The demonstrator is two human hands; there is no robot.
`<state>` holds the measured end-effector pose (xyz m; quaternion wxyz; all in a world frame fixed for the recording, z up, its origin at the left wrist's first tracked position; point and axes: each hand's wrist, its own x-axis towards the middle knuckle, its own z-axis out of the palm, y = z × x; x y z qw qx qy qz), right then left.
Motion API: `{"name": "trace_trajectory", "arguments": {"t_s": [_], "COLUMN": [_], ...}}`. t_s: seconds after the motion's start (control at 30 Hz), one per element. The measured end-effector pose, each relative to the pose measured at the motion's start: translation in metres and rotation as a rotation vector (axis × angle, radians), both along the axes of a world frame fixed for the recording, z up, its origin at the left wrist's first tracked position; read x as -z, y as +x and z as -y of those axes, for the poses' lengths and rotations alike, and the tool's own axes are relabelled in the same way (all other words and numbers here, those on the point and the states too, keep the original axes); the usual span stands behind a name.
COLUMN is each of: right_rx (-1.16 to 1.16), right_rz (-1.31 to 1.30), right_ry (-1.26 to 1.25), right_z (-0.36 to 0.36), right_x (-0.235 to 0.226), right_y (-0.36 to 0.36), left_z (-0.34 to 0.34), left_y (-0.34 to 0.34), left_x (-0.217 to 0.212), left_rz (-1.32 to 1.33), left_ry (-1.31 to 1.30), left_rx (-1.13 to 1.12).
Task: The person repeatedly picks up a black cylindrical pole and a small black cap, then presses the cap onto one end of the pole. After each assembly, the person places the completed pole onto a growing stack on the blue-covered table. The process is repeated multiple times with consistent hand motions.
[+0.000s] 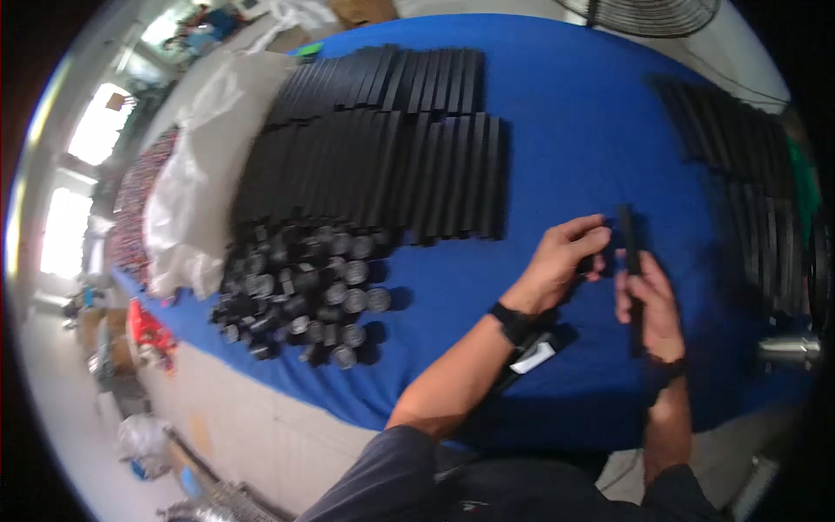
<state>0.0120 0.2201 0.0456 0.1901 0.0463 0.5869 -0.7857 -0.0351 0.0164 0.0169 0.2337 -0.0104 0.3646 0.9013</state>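
Note:
My right hand is closed around a long black bar, whose far end sticks out past the fingers. Just left of that bar, my left hand has its thumb and fingers curled together. A dark patch shows under its palm, too blurred to tell what it is. Beneath my left wrist, a black object with a white label lies on the blue cloth. A heap of small round black caps spreads out to the left. Beyond it, many similar black bars lie side by side in two rows.
More black bars lie in rows at the right of the blue-covered table. A translucent plastic bag rests along the left edge. A silver metal cylinder is at the right rim, and a wire fan guard at the far side.

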Motion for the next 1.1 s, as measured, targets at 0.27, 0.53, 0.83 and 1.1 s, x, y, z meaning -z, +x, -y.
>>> {"name": "trace_trajectory", "arguments": {"t_s": [0.27,0.53,0.83,1.1], "right_rx": [-0.141,0.161,-0.114,-0.146], "right_rz": [-0.356,-0.721,-0.544,-0.493], "right_ry": [0.487,1.204,0.899,1.133], "right_z": [-0.010,-0.020,-0.029,-0.031], "right_x": [-0.015,-0.006,-0.031,-0.033], "right_y": [0.042,0.086,0.081,0.084], "left_z": [0.005,0.000,0.007,0.000], "left_y": [0.010,0.021,0.024,0.025], "left_x": [0.001,0.002,0.005,0.004], "left_rz": [-0.215,-0.402,-0.329,-0.395], "left_ry": [0.246,0.239,0.264,0.372], "left_rx": [0.366,0.597,0.622,0.643]}}
